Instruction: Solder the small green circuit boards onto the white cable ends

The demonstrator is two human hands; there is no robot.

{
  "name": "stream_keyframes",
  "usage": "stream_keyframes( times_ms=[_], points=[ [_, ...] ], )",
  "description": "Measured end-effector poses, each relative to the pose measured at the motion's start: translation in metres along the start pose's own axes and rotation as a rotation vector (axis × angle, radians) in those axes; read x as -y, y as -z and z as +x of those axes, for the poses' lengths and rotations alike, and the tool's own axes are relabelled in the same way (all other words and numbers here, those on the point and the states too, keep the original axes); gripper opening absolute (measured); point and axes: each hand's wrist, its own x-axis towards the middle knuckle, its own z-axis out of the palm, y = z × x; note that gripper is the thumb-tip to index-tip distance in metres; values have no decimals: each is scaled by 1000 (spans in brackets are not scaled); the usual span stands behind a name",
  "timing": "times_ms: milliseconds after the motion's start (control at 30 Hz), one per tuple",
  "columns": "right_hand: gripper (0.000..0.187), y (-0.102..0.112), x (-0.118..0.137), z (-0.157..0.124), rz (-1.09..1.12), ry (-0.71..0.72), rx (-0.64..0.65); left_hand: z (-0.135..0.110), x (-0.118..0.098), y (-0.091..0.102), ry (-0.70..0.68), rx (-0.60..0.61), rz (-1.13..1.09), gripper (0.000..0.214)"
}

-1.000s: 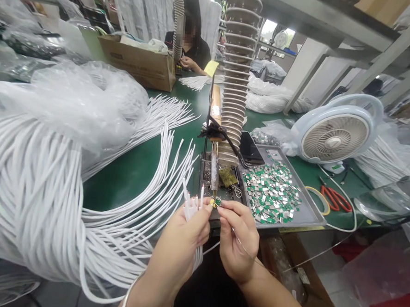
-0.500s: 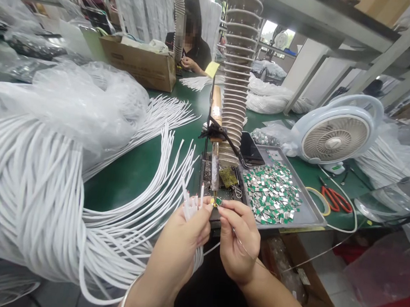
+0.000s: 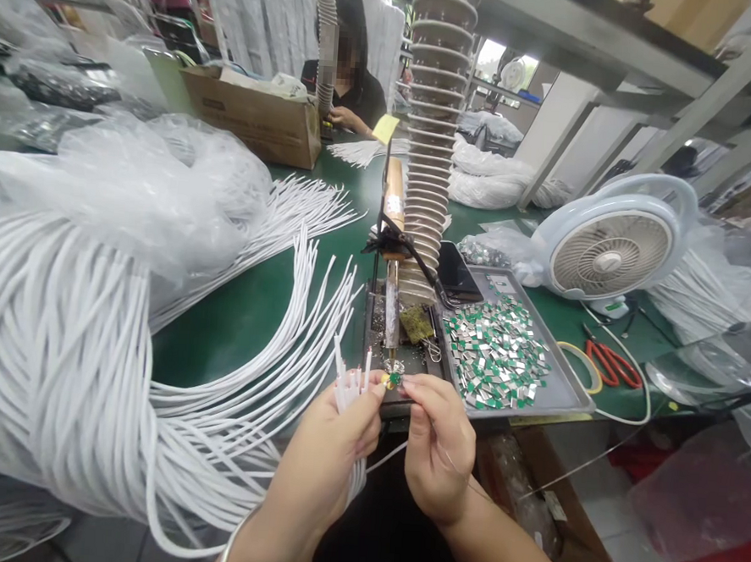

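My left hand (image 3: 334, 435) is closed around several white cables (image 3: 344, 381), whose cut ends stick up past the fingers. Between the fingertips of both hands is a small green circuit board (image 3: 396, 378), with a bit of yellow beside it at the left thumb. My right hand (image 3: 439, 442) is pinched shut, its thumb and forefinger at the board's right side. A thin solder wire (image 3: 450, 459) runs through that hand. Just above the board points the tip of a soldering iron (image 3: 392, 312), held upright in a stand; whether they touch I cannot tell.
A metal tray (image 3: 566, 386) of small boards lies to the right, with a phone (image 3: 457, 273), pliers (image 3: 612, 363), tape roll (image 3: 580, 366) and fan (image 3: 613, 245) nearby. Cable bundles (image 3: 59, 355) fill the left. A ribbed hose (image 3: 429, 149) hangs behind the iron. Another person (image 3: 346, 76) sits opposite.
The green board has shifted slightly down and left, with more of its face showing below the iron's tip. My right fingers have moved slightly lower; my left hand keeps hold of the cables.
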Motion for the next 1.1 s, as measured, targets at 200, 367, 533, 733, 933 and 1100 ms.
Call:
stream_keyframes(
  times_ms=[200, 367, 533, 733, 933, 1100],
  points=[
    [28, 2, -2, -2, -2, -48, 71, -1, 4, 10, -8, 7, 90, 23],
    [19, 2, -3, -4, 4, -98, 134, -3, 6, 19, -81, 19, 291, 19],
    [21, 0, -3, -3, 26, -77, 127, -5, 2, 22, -92, 12, 402, 19],
    [31, -1, -4, -8, 64, -45, 123, -1, -1, 24, -126, 86, 459, 13],
    [33, -5, -3, -13, 131, -224, -35, 3, -5, 21, -160, 38, 544, 10],
    [25, -3, -3, -7, 118, -165, -26, 3, -10, 18, -226, 55, 579, 12]
  ],
)
